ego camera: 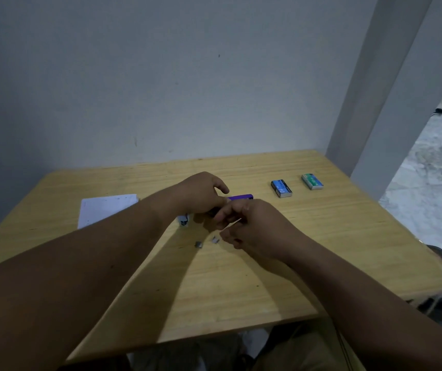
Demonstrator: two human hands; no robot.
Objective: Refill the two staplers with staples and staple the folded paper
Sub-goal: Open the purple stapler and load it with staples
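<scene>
My left hand grips a purple stapler at the middle of the wooden table; only the stapler's far end shows past my fingers. My right hand is curled right against it, fingertips pinched together on what looks like a thin strip of staples, mostly hidden. Two small clumps of staples lie on the table just in front of my hands. A small white-and-blue object peeks out under my left wrist. The folded white paper lies to the left.
A blue staple box and a green staple box sit at the back right of the table. A wall runs behind the table and a pillar stands at the right. The floor shows beyond the right edge.
</scene>
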